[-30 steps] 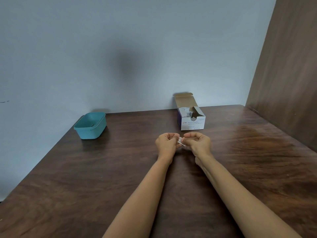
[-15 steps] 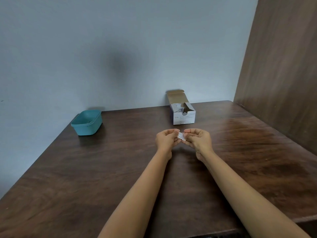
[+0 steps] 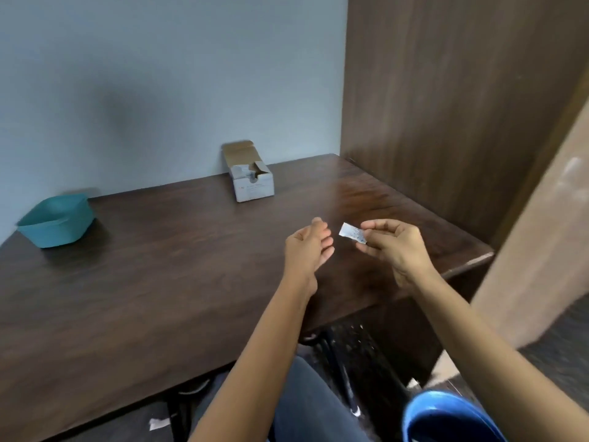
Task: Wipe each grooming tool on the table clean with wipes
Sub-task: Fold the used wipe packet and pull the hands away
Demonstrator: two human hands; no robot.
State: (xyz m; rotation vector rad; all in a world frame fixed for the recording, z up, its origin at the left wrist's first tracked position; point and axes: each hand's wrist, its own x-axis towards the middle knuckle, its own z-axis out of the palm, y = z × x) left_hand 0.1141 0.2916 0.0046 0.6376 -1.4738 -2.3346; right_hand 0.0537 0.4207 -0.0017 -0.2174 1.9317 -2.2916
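Head view: unreadable blue-printed wipe packet (image 3: 353, 233) in right hand (image 3: 395, 250)

The print on the small white wipe packet (image 3: 353, 234) and white open-flapped cardboard box (image 3: 252, 180) is too blurred to read.

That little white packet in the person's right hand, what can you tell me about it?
The packet is a small, flat, white rectangle with faint bluish print, too blurred to read. It looks like paper or foil. The right hand pinches one end between thumb and fingers, so it sticks out leftward, tilted, above the table. The left hand is open beside it, not touching.
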